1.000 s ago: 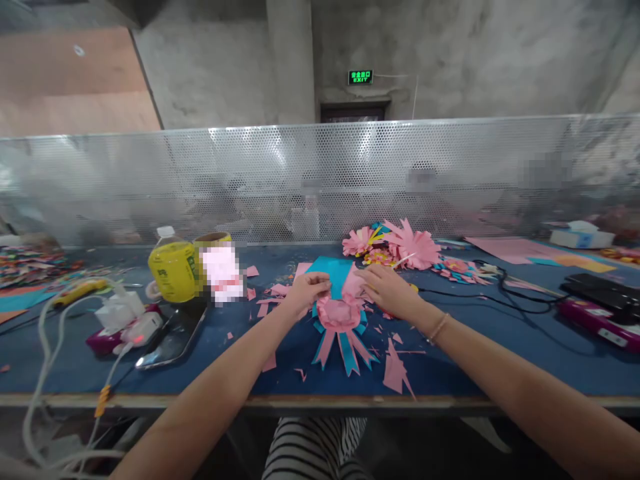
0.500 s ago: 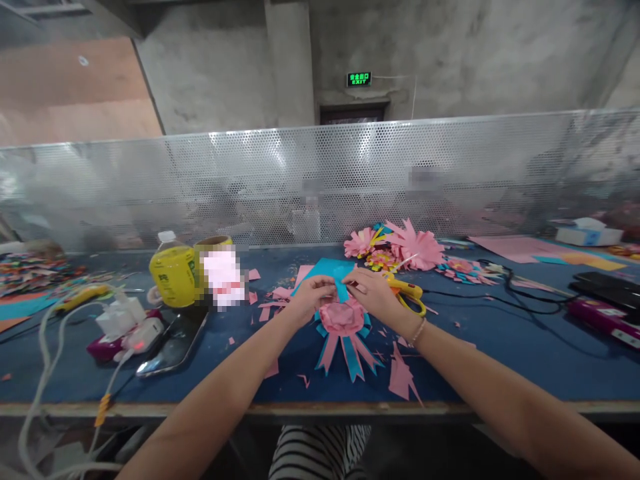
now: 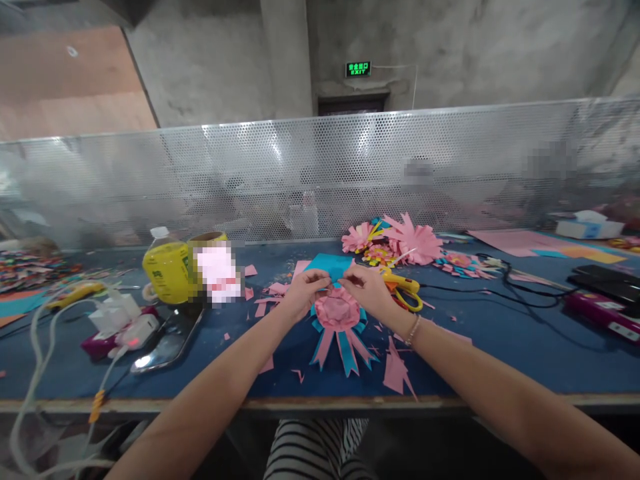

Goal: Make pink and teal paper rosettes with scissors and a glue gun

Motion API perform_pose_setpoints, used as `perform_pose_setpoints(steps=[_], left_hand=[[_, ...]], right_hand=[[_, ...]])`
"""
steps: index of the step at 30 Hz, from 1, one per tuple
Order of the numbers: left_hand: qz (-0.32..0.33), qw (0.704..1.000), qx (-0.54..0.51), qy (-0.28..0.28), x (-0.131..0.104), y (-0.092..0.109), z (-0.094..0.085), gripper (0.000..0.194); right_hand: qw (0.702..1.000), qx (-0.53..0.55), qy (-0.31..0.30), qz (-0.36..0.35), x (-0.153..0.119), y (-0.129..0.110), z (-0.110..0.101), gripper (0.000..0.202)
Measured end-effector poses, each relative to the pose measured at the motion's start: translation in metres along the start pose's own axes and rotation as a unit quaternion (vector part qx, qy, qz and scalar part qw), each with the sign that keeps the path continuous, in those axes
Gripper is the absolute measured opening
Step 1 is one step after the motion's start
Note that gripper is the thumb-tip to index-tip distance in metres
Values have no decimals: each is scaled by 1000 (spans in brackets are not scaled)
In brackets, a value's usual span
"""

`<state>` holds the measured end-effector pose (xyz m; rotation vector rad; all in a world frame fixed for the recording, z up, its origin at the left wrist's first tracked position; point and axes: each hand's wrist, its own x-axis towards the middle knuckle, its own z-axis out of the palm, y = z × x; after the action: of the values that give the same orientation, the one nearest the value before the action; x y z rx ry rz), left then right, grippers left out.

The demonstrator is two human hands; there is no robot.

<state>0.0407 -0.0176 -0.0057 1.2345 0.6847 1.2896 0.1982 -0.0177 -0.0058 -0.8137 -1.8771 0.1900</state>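
A pink and blue paper rosette (image 3: 338,312) lies on the table with several notched tails pointing towards me. Just above its top edge, my left hand (image 3: 307,290) and my right hand (image 3: 367,288) pinch a small blue paper strip (image 3: 335,285) between their fingertips. Fingers cover most of that strip. Behind the hands lies a blue paper sheet (image 3: 327,264), partly over pink paper. Beside my right wrist are yellow-handled scissors (image 3: 411,301) and a yellow glue gun (image 3: 403,283) with a black cord.
Paper flowers (image 3: 413,241) are piled at the back, before a perforated metal screen (image 3: 260,180). Pink scraps (image 3: 395,370) lie around. On the left are a yellow-labelled bottle (image 3: 173,270), a tape roll (image 3: 207,238), a phone (image 3: 170,340) and a purple power strip (image 3: 100,345).
The blue strip, upright between my fingers before, is now lower and mostly hidden by them. Both hands have drawn closer over the rosette's top edge. The view has shifted slightly.
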Motion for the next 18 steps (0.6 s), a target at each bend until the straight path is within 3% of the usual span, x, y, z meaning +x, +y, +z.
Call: perform_pose_setpoints(steps=[10,18], left_hand=[[57,995,79,29,3,-5,1,21],[82,989,121,28,-1,-2,2,21]], right_hand=[[987,104,0,124,0,2,4,9],[964,207,3,165,2,9,9,17]])
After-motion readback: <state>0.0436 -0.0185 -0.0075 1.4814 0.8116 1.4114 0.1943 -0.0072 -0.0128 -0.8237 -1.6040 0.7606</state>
